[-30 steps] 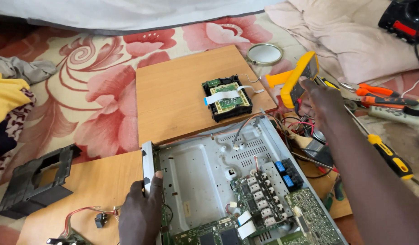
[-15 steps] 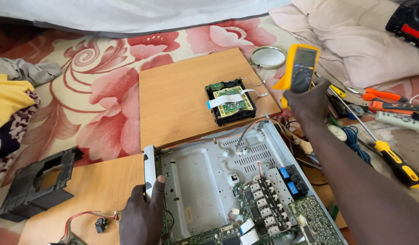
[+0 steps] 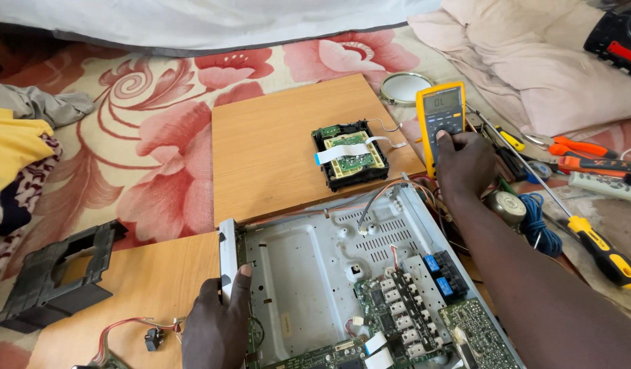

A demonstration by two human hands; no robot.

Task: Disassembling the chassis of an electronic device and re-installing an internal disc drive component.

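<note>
Floral carpet in red and cream lies under everything, with wooden boards laid on it as your bench; nearest you, your left hand (image 3: 216, 326) clamps the left front edge of the opened metal chassis (image 3: 308, 273), thumb hooked over its pale rim, so that grip is clenched on the chassis and steadies it; circuit boards (image 3: 411, 314) fill the chassis's near right corner, with red and grey wires running up from them toward the far edge; a black plastic frame (image 3: 52, 277) sits to the far left, half on the near board; beyond the chassis, on the farther wooden board (image 3: 274, 147), rests a small black drive module (image 3: 351, 154) with a green board and a white ribbon cable on top; just right of it stands the yellow multimeter (image 3: 440, 116), and your right hand (image 3: 469, 167) rests at its lower part, thumb pressed on its face, fingers around its base, grasping it; screwdrivers and pliers (image 3: 588, 239) lie further right; a round metal lid (image 3: 405, 87) sits behind the meter. You appear to be setting the meter up for a reading; the next move likely calls for the probes, which I cannot pick out among the leads.
</note>
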